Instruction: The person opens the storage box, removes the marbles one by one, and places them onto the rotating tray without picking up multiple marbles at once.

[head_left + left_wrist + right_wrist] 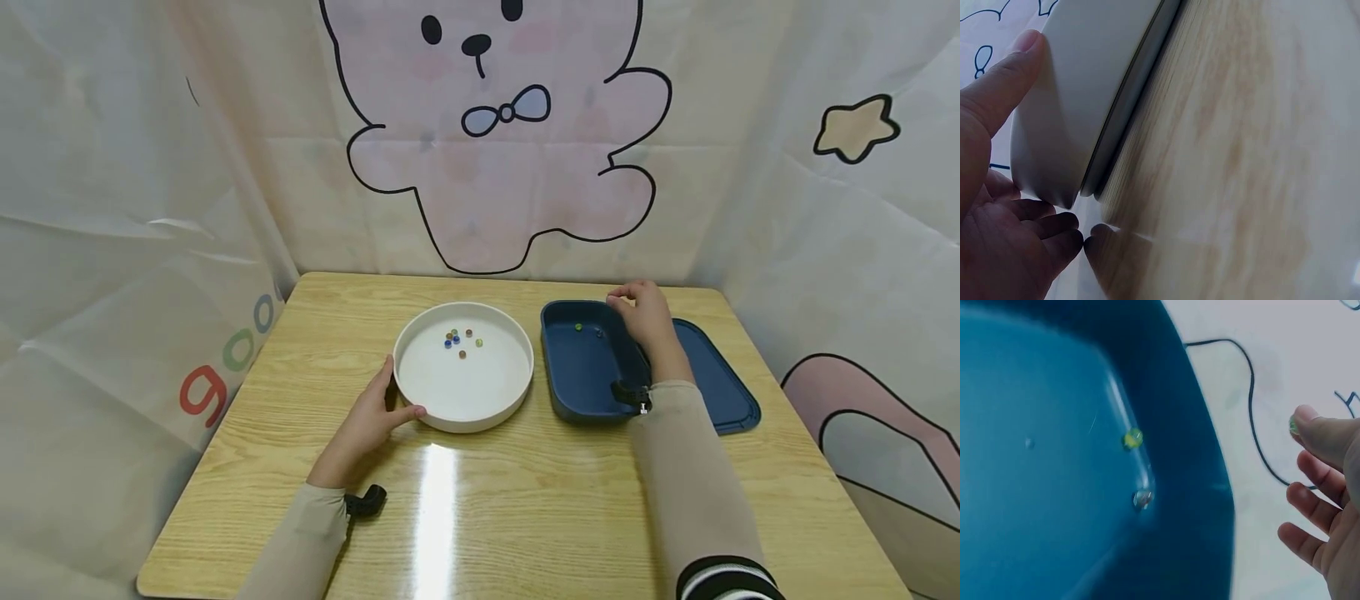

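My left hand (369,418) holds the near-left side of a round white dish (465,387), thumb and fingers spread along its wall. Inside the dish lie several small glass marbles (456,339), blue, brown and greenish. At the far right corner of a dark blue rectangular box (592,379), my right hand (647,321) is raised above the rim. Between its thumb and forefinger it pinches a green marble (1293,425), mostly hidden by the thumb. On the box floor sit a yellow-green marble (1132,438) and a clear one (1143,499).
A flat blue lid (722,392) lies to the right of the box, partly hidden by the right arm. All of this stands on a wooden table (510,500). Printed cloth walls (300,167) enclose its back and sides.
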Demonstrator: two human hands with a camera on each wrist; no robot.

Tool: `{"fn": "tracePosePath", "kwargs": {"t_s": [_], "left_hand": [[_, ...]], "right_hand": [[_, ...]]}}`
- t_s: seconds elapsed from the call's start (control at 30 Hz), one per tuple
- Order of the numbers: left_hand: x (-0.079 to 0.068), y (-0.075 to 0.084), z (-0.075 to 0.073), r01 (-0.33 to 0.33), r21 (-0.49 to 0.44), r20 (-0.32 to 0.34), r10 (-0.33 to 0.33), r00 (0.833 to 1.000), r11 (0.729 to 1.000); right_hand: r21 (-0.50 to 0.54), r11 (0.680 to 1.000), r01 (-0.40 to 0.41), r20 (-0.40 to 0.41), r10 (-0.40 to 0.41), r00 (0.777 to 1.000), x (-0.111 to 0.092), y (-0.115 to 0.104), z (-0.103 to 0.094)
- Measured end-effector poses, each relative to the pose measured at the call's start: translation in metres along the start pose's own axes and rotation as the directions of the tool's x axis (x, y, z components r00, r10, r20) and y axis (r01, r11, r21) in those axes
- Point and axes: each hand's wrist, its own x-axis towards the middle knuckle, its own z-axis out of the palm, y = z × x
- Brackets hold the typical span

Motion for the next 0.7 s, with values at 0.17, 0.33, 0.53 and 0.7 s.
{"fn": "tracePosePath", "kwargs": {"t_s": [0.17,0.33,0.53,0.7], "left_hand": [[0.000,-0.001,0.001,-0.001,-0.002,-0.006,0.001,1.000,1.000],[0.001,-0.002,0.000,0.018,-0.016,-0.005,-0.018,1.000,1.000],[0.001,-0.004,0.000,0.018,-0.008,-0.002,-0.018,1.000,1.000],[0.001,-0.003,0.001,0.019,-0.002,0.012,-0.019,1.000,1.000]], "right_hand": [[0.089,0.996,0.029,-0.040,-0.025,0.999,-0.001,-0.012,-0.001],[0.180,0.982,0.054,-0.055,-0.045,0.997,-0.002,-0.031,0.001],[0.243,0.962,0.122,-0.075,-0.107,0.991,-0.005,-0.049,0.006],[0.262,0.954,0.144,-0.064,-0.132,0.989,-0.011,-0.060,0.012]]}}
